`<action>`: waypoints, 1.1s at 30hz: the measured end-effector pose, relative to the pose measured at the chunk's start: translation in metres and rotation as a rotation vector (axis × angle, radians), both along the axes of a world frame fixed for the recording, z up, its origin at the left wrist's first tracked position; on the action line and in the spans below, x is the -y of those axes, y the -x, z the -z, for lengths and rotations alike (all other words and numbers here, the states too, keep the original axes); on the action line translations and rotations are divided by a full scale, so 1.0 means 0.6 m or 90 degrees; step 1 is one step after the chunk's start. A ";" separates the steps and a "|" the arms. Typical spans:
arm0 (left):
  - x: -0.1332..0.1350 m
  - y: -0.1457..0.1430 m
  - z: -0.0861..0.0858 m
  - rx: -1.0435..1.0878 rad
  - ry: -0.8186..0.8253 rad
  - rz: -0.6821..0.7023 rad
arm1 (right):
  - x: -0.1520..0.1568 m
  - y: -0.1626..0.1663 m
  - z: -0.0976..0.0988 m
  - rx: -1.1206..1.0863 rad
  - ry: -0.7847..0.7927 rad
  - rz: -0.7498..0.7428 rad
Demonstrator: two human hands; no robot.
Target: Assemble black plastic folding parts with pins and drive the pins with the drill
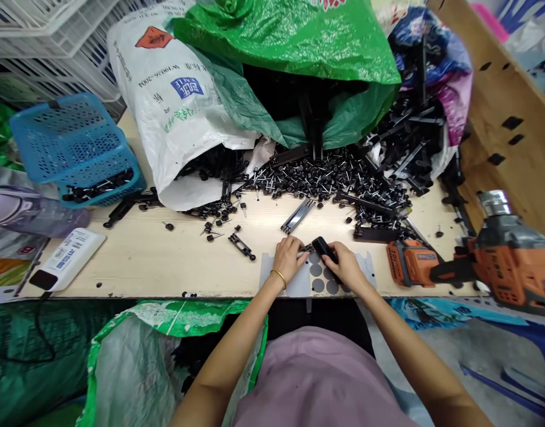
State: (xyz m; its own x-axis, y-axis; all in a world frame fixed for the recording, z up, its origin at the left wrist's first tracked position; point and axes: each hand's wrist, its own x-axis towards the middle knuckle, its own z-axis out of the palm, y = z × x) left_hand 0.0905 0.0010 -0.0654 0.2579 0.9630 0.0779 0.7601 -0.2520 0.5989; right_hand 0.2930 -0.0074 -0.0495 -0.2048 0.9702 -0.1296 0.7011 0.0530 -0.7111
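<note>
Near the bench front edge, over the grey sheet, my right hand grips a black plastic part, my left hand pinches its end; the loose-parts pile is big, with few in the blue basket.

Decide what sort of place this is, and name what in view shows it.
Probably a small assembly workshop: loose black plastic parts spill from sacks across the workbench, a cordless drill lies at its right end, and the right hand holds one black part.
</note>
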 end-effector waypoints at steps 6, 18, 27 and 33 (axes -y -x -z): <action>0.031 -0.029 0.015 0.094 -0.005 -0.024 | 0.041 0.005 -0.001 0.052 0.003 -0.020; 0.044 -0.038 0.031 0.130 -0.076 -0.048 | 0.053 0.027 0.027 -0.064 -0.040 0.048; 0.067 -0.060 0.027 0.105 -0.072 0.017 | 0.053 0.029 0.026 -0.060 -0.070 0.044; 0.076 -0.060 0.015 0.067 -0.075 -0.045 | 0.047 0.025 0.032 -0.036 -0.067 -0.006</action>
State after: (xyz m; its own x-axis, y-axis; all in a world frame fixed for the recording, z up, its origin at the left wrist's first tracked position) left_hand 0.1268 -0.0449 -0.0742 0.1750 0.9608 0.2149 0.7131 -0.2742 0.6453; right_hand 0.2777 -0.0356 -0.0686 -0.2185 0.9757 -0.0148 0.6587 0.1362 -0.7400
